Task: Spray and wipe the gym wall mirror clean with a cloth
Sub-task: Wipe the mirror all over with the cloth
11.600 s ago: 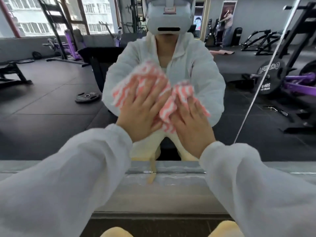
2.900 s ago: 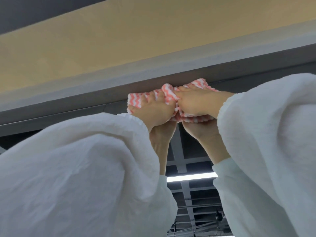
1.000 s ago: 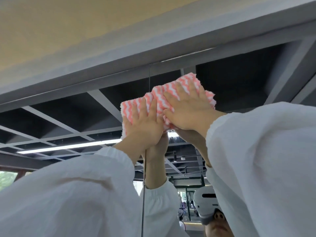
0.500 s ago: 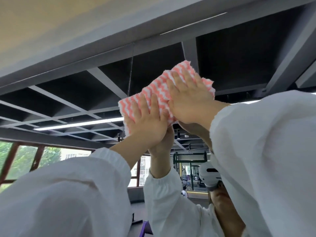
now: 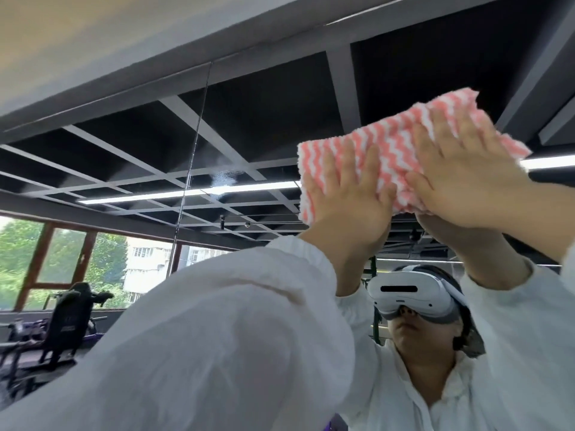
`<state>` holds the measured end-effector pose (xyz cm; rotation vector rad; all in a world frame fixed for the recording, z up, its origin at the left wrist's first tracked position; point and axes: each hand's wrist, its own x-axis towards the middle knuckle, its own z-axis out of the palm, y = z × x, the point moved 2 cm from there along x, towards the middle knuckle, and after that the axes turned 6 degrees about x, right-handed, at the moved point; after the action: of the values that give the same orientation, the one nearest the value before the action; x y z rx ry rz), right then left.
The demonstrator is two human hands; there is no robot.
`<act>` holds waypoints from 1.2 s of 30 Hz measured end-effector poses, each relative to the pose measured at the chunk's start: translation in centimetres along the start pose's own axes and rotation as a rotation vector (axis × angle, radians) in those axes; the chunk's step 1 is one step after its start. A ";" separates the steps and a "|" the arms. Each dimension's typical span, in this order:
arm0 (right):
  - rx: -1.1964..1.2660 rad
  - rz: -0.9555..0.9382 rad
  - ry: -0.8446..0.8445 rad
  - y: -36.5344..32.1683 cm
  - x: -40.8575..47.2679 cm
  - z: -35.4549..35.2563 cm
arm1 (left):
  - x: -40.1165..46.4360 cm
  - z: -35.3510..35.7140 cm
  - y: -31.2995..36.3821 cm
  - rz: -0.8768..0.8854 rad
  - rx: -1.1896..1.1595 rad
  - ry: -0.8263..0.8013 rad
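1 cloth [image 5: 385, 150], pink/white. 2 hands: left hand [image 5: 348, 197], right hand [image 5: 466, 181]. 1 mirror [image 5: 264, 126] w/ 1 vertical seam [image 5: 193, 157]. 1 headset [image 5: 410, 293] in reflection.

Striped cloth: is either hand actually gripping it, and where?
Neither grips it. The left hand and right hand press flat, fingers spread, on the pink-and-white striped cloth, pinning its lower half to the mirror.

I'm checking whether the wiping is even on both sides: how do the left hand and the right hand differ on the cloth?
The left hand lies lower, over the cloth's lower left part; the right hand sits higher, toward its upper right. The left hand's fingers point nearly straight up, the right hand's slant up and to the left. Both are flat with spread fingers, pressing the same pink-and-white cloth against the mirror.
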<state>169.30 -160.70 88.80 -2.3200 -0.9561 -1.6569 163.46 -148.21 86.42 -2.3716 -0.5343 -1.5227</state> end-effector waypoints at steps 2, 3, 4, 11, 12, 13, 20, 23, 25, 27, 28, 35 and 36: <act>0.008 0.009 -0.038 0.0 -0.3 -0.1 | -0.1 -0.1 -0.3 0.017 0.012 -0.007; 0.023 0.004 -0.053 -0.3 -0.3 -0.1 | -0.2 -0.1 -0.5 0.023 0.022 -0.007; 0.042 -0.013 -0.058 -0.8 -0.2 -0.1 | -0.4 -0.2 -1.0 0.025 0.031 -0.008; 0.096 -0.183 0.010 -6.7 1.4 0.5 | -1.7 0.5 -8.2 -0.057 0.080 -0.001; 0.096 -0.194 0.004 -7.6 1.7 0.5 | -2.0 0.6 -9.4 -0.073 0.088 -0.002; 0.100 -0.206 -0.002 -8.8 2.1 0.6 | -2.2 0.7 -10.8 -0.085 0.098 -0.001; 0.100 -0.241 0.030 -15.3 4.7 1.2 | -0.9 0.7 -18.4 -0.087 0.089 0.009; 0.103 -0.235 0.073 -16.6 5.9 1.4 | 0.3 0.4 -20.4 -0.029 0.099 0.047; 0.108 -0.231 0.079 -17.2 6.7 1.2 | 1.3 0.0 -21.3 -0.005 0.104 0.070; 0.119 -0.220 0.075 -17.8 7.7 1.0 | 2.4 -0.4 -22.2 0.009 0.098 0.081; 0.122 -0.212 0.074 -18.0 8.1 0.8 | 3.0 -0.6 -22.6 0.014 0.097 0.085; 0.141 -0.130 0.114 -19.5 10.3 0.3 | 5.7 -1.9 -23.6 -0.014 0.080 0.103; 0.138 -0.121 0.121 -19.5 10.4 0.2 | 5.9 -2.0 -23.6 -0.015 0.074 0.105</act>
<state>160.53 -140.83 93.18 -2.0862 -1.1653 -1.6949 153.57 -126.95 93.29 -2.2236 -0.5754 -1.5944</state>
